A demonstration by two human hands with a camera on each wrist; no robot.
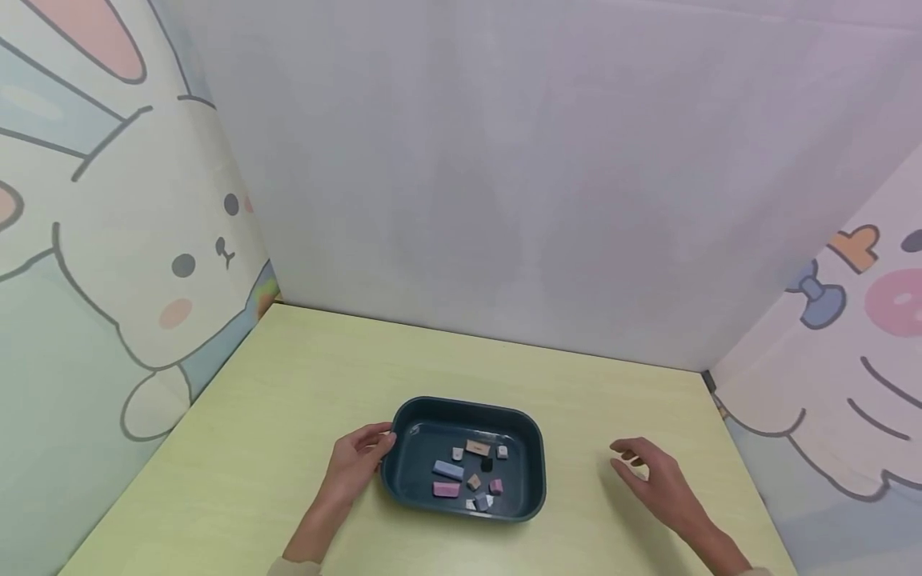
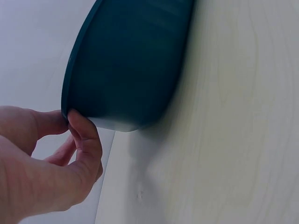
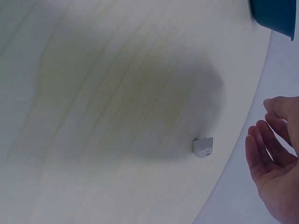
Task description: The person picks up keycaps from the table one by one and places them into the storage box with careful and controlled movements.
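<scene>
Tray (image 1: pixel 403 488) of small blocks (image 1: pixel 448 470) sits on our table (image 1: pixel 252 448); our left hand (image 1: pixel 356 460) pinches its rim, our right hand (image 1: pixel 651 476) hovers relaxed nearby.

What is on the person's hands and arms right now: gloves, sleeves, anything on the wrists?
Both hands are bare: the left hand and right hand show no gloves or rings. Forearms are uncovered; pale cream sleeve cuffs just show at the bottom edge.

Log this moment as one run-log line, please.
left hand grips tray rim | right hand open above table | small white piece beneath it
</scene>
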